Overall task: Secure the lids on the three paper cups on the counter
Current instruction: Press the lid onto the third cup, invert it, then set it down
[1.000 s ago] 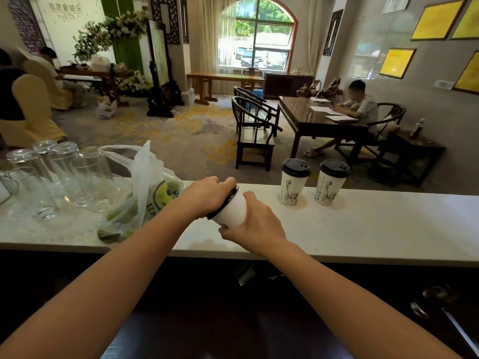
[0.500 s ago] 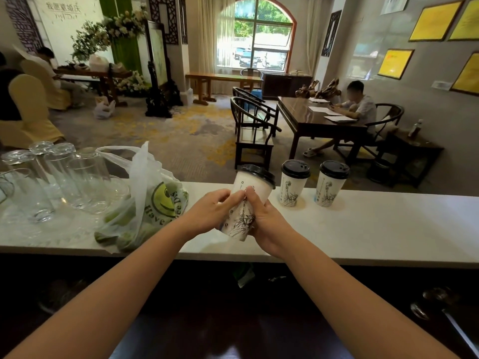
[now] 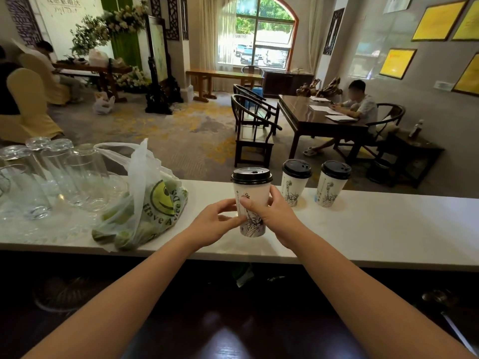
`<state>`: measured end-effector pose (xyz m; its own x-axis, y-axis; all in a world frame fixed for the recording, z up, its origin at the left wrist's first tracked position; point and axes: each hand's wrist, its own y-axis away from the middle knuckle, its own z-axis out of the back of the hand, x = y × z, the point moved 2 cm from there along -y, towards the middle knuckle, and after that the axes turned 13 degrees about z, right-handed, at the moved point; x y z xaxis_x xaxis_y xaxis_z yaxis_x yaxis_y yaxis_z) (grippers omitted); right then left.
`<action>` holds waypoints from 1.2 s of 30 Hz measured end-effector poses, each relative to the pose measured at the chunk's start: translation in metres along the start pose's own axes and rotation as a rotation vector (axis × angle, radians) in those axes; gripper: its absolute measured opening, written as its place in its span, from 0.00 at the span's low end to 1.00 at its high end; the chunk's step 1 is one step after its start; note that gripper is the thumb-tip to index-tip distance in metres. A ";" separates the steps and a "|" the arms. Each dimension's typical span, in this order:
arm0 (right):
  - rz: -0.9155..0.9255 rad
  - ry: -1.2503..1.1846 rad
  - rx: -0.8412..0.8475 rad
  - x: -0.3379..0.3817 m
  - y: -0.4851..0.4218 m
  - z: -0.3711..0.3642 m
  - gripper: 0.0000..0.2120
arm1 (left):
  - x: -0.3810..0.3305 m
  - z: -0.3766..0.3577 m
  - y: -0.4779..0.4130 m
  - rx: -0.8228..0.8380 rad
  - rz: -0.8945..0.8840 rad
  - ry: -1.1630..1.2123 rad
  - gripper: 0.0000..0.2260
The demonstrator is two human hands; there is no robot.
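A white paper cup (image 3: pixel 251 198) with an ink drawing and a black lid (image 3: pixel 251 175) stands upright on the white counter (image 3: pixel 375 229). My right hand (image 3: pixel 272 216) wraps its right side, thumb across the front. My left hand (image 3: pixel 215 222) rests beside the cup's lower left with fingertips touching it. Two more lidded paper cups (image 3: pixel 295 185) (image 3: pixel 331 186) stand side by side further right near the counter's far edge.
A plastic bag (image 3: pixel 147 200) with a smiley print and green fruit lies left of the cup. Several upturned glasses (image 3: pixel 51 174) stand at far left. Beyond the counter are chairs, tables and seated people.
The cup was tilted on its side with my left hand over the lid; it is now upright on the counter, and my left hand has dropped to its lower side.
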<state>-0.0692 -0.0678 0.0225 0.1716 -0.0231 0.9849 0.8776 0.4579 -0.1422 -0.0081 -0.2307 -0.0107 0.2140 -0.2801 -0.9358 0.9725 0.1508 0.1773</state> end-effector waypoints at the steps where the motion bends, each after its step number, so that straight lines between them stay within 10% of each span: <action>1: 0.007 0.041 -0.005 0.001 0.000 0.001 0.32 | 0.011 0.000 -0.004 -0.049 0.018 -0.114 0.24; 10: 0.053 0.331 0.109 0.005 0.010 0.011 0.32 | 0.065 -0.018 -0.033 -0.379 0.124 -0.930 0.24; 28: 0.712 2.264 0.643 0.075 -0.015 -0.011 0.34 | 0.074 -0.021 -0.038 -0.250 0.286 -1.031 0.32; 36: 0.698 2.450 0.903 0.066 -0.001 -0.025 0.26 | 0.072 -0.021 -0.038 -0.260 0.288 -1.041 0.32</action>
<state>-0.0478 -0.0917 0.0850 0.5825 0.1344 -0.8017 0.3963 0.8141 0.4244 -0.0317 -0.2373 -0.0916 0.5195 -0.8436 -0.1357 0.8516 0.4982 0.1631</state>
